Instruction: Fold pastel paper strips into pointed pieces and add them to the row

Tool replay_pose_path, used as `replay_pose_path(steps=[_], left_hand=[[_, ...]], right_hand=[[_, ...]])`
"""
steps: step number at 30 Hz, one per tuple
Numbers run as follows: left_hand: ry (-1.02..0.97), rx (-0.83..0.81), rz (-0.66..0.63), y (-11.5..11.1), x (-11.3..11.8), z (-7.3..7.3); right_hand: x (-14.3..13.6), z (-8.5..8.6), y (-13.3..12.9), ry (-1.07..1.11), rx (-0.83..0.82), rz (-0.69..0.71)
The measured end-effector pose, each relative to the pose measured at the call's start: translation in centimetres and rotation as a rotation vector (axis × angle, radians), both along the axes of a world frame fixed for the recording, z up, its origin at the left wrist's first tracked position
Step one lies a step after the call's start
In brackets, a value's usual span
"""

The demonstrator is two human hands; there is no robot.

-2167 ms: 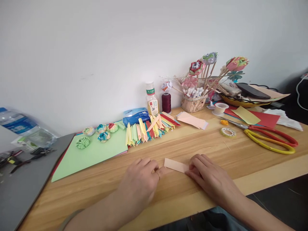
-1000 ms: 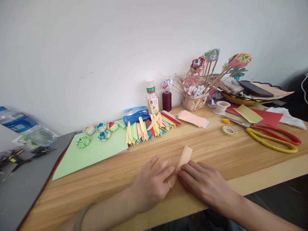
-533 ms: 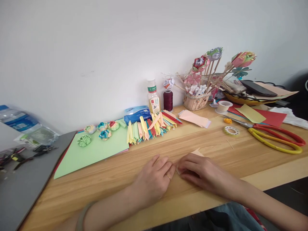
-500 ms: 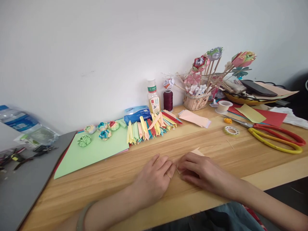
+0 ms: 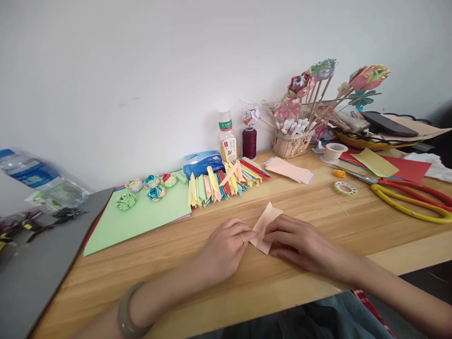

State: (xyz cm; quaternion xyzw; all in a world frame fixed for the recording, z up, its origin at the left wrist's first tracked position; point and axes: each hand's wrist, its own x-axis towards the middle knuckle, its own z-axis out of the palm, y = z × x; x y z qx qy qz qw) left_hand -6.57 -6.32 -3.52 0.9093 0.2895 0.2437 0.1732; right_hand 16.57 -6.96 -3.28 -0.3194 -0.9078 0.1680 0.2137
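Observation:
A small pale peach paper [image 5: 265, 226] with a folded part lies on the wooden table between my hands. My left hand [image 5: 228, 247], with a ring on one finger, has its fingers closed at the paper's left edge. The right edge is under the curled fingers of my right hand [image 5: 300, 240], pressed on the paper. Beyond my hands stands a row of folded coloured paper strips [image 5: 219, 186]. Right of the row lies a stack of pale pink papers [image 5: 289, 170].
Paper rosettes [image 5: 125, 201] sit on green paper [image 5: 141, 228] at left. Large scissors [image 5: 406, 193], a tape roll [image 5: 345, 188] and a white spool [image 5: 334, 152] lie at right. A bottle [image 5: 229, 136], purple thread [image 5: 249, 142] and a flower basket [image 5: 291, 144] line the wall.
The peach paper now shows more of its surface between my hands, its upper corner raised toward the wall. My left fingers have drawn together at its edge. The camera view has shifted slightly.

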Motion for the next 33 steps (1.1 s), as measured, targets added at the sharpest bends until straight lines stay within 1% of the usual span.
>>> replay_pose_path(steps=[2,4,7,10,12,17,22,24,26,30,31,33], left_hand=[[-0.032,-0.021,0.011,0.2,-0.1,-0.1],[-0.039,-0.007,0.019,0.4,-0.2,-0.3],[-0.012,0.086,-0.002,0.3,-0.4,-0.3],[0.018,0.196,-0.010,0.2,-0.6,-0.4],[0.023,0.239,-0.001,0.2,-0.7,-0.6],[0.022,0.305,-0.014,0.3,-0.9,-0.9],[0.024,0.357,-0.023,0.2,-0.8,-0.9],[0.024,0.368,-0.029,0.2,-0.8,-0.9],[0.024,0.372,-0.036,0.2,-0.8,-0.8],[0.033,0.358,-0.045,0.4,-0.9,-0.5],[0.036,0.359,-0.045,0.4,-0.9,-0.5],[0.049,0.375,-0.045,0.5,-0.9,-0.5]], right_hand=[[-0.2,0.1,0.1,-0.015,0.095,-0.001],[-0.4,0.1,0.1,-0.040,0.181,-0.005],[-0.7,0.1,0.1,-0.073,0.238,-0.014],[-0.9,0.0,0.1,-0.097,0.252,-0.029],[-1.1,-0.1,0.0,-0.109,0.257,-0.056],[-1.8,0.0,-0.6,-0.130,0.253,-0.120],[-2.2,0.7,-1.1,-0.123,0.200,-0.106],[-2.1,0.6,-1.0,-0.119,0.198,-0.096],[-2.0,0.3,-0.9,-0.121,0.249,-0.081],[-1.9,-0.4,-0.7,-0.150,0.435,-0.034],[-2.0,-0.5,-0.7,-0.145,0.438,-0.032],[-2.2,-0.4,-0.8,-0.119,0.354,-0.058]])
